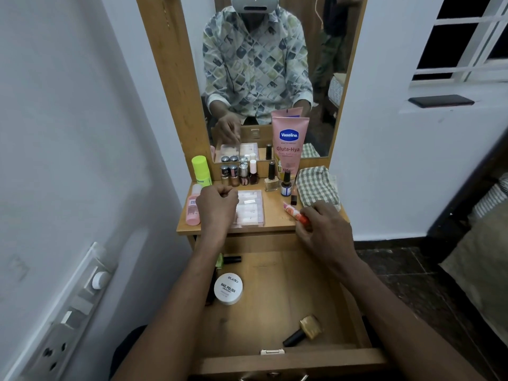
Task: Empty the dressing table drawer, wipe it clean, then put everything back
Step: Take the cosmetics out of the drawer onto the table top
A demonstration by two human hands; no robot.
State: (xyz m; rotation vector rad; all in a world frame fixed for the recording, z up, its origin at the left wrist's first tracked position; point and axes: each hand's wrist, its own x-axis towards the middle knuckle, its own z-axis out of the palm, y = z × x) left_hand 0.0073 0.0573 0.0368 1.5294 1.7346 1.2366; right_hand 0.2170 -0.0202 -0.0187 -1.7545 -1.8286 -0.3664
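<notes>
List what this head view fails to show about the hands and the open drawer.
- Left hand: head view, fingers curled under; its own back hides whether it holds anything.
- Green item in the drawer: mostly hidden by the left forearm.
- Orange tube: lower end covered by the right hand pinching it.
- White tub: smallest print too small to read.
- Drawer front: handle cut off by the bottom edge.
</notes>
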